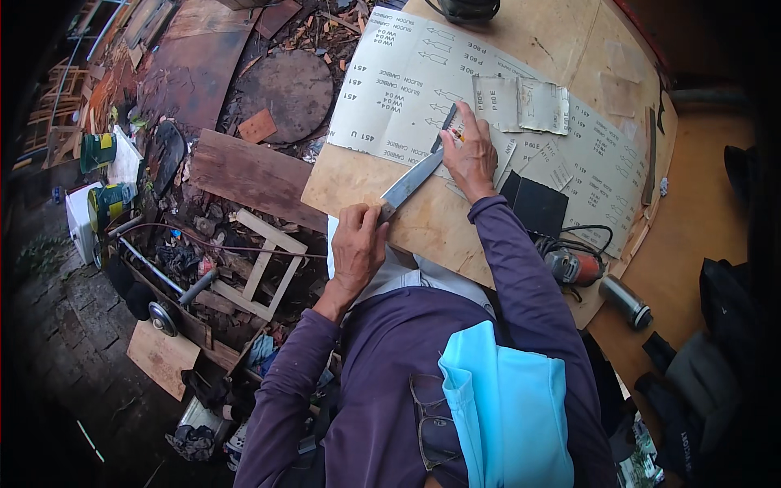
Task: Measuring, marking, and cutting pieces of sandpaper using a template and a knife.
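**Long silver steel blade [413,180] held over the tan plywood worktop [350,172]**

Furthest left, on the littered ground, stood a green plastic bucket with a yellow-marked label [106,205]. A flat reddish-brown wooden board [248,180] lay close to the worktop's left corner, and a pale rectangular wooden frame [272,264] lay below it.

The left hand [359,244] was at the worktop's near edge, by that corner, its grip closed around the lower end of the blade. From there the blade slanted up and inward, over the edge of a large grey paper sheet with printed arrows [390,89], which reached the worktop's far-left edge.

At the blade's upper end, the right hand [472,154] had its grip curled round a narrow black strip with a ragged edge [448,119]; whether it held the blade as well could not be told.

Further right, two small grey rectangular paper pieces [543,107] lay on the large sheet. Nearer the worktop's near edge was a matte black square sheet [537,205]. A red-and-grey corded power tool [573,264] sat towards the near-right corner, and a cylindrical brushed-metal flask [623,299] lay just beyond that corner.
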A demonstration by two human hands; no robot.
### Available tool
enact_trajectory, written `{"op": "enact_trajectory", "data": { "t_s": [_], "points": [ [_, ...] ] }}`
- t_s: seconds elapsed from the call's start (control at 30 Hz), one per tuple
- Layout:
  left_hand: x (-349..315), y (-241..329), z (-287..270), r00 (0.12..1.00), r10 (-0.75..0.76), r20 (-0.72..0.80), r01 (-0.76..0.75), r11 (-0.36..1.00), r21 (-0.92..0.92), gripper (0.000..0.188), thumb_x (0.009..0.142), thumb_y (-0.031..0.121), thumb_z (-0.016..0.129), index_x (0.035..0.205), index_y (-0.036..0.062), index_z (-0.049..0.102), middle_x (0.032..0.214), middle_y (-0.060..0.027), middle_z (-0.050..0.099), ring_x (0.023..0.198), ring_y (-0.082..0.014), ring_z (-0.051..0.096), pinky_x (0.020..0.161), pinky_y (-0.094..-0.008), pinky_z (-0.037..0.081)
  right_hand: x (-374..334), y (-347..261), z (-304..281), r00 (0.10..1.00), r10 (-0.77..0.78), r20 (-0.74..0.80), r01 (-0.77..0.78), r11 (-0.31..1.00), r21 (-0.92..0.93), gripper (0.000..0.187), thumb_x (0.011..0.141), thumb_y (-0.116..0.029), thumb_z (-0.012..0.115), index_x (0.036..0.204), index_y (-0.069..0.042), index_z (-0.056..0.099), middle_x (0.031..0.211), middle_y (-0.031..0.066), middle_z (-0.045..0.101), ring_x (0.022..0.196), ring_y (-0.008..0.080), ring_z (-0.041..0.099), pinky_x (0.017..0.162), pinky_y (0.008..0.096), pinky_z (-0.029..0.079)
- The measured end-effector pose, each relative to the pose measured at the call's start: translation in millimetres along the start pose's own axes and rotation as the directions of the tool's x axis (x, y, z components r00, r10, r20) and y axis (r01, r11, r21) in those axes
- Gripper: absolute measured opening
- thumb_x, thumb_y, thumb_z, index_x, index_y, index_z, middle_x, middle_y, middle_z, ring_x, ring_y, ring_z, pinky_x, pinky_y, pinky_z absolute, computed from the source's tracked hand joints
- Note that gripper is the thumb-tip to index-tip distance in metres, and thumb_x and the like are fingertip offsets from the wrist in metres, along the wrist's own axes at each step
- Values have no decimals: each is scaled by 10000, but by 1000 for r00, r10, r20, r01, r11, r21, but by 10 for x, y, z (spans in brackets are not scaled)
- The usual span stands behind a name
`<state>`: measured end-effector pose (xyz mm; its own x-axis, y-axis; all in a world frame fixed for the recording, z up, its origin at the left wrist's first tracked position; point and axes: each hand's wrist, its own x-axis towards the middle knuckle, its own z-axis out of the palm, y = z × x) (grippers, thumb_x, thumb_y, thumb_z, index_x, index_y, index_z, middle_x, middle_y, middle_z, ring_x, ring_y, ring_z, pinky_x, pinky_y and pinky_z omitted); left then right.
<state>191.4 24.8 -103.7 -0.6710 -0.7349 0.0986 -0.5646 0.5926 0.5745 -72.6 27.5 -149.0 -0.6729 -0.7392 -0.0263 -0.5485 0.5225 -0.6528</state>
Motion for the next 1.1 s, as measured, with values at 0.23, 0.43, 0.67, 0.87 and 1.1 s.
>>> {"op": "enact_trajectory", "data": {
  "t_s": [0.23, 0.43, 0.67, 0.87, 1.1],
  "points": [
    [112, 19, 62, 1000, -12, 18, 13, 999, -29, 375, 844, 43, 749, 1199, 12, 632, 1089, -161, 595, 988, -361, 610, 784, -445, 530, -80, 62, 24, 999, -38, 17, 38, 999, -14, 618, 892, -231, 793, 1463, -226, 558, 1057, 125, 557, 952, 324, 670, 819, 445, 557],
    [255, 48, 110, 999, -1, 39, 4, 998, -61, 355, 850, 41, 737, 1186, 12, 629, 1073, -165, 584, 992, -356, 612, 772, -438, 534, -111, 25, -8, 995, -76, 59, 74, 997, 35, 664, 868, -309, 810, 1466, -190, 546, 1106, 151, 522, 947, 358, 654, 813, 467, 561],
    [355, 88, 176, 999, 5, 45, -1, 998, -69, 368, 848, 47, 733, 1196, 16, 616, 1079, -164, 568, 1004, -358, 598, 761, -438, 545, -160, 14, -36, 997, -22, 76, 30, 994, -100, 720, 858, -363, 833, 1514, -254, 556, 1077, 110, 499, 926, 275, 602, 823, 394, 552],
    [306, 20, 94, 998, -15, 66, 17, 999, -36, 401, 843, 47, 741, 1217, 20, 601, 1113, -156, 569, 1028, -354, 592, 740, -439, 558, -134, 5, -96, 997, -6, 72, 16, 989, -149, 721, 863, -403, 829, 1521, -303, 551, 1078, 101, 486, 919, 263, 583, 817, 378, 544],
    [240, -61, -18, 996, -5, 90, 10, 999, -52, 370, 845, 22, 737, 1188, 19, 599, 1090, -161, 568, 1008, -364, 605, 724, -447, 550, -169, -15, -58, 995, -9, 96, 21, 992, -124, 720, 867, -374, 829, 1524, -284, 550, 1066, 119, 489, 923, 268, 583, 825, 381, 539]
  ]
}}
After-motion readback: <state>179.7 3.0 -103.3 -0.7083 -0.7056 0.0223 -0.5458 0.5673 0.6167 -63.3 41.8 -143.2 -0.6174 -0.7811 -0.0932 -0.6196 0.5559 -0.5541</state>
